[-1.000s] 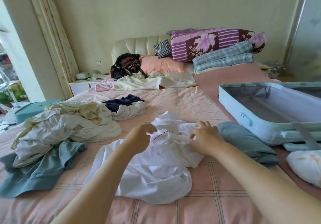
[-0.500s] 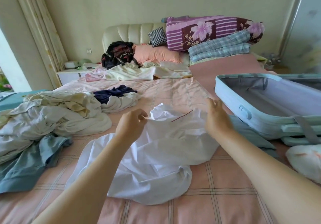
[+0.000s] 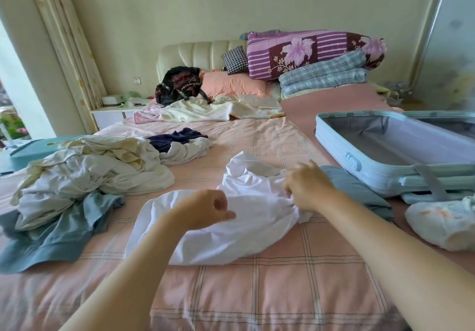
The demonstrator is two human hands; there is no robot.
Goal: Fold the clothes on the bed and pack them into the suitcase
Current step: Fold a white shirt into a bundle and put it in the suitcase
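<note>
A right hand grips a crumpled white garment in the middle of the bed; the left hand curls above it, its hold impossible to tell. An open blue suitcase lies to the right.

There is only the one camera, worn on the person's head and looking forward and down along the bed toward the headboard. It sits close: both forearms run in from the bottom edge, and the left hand and right hand land mid-frame over the white garment. Beyond the fingertips lie the peach pillow and the wall. Right of the right hand's fingers, the open suitcase is cut by the frame edge. Far left of the left fingers, the wide lens bends the curtain.
</note>
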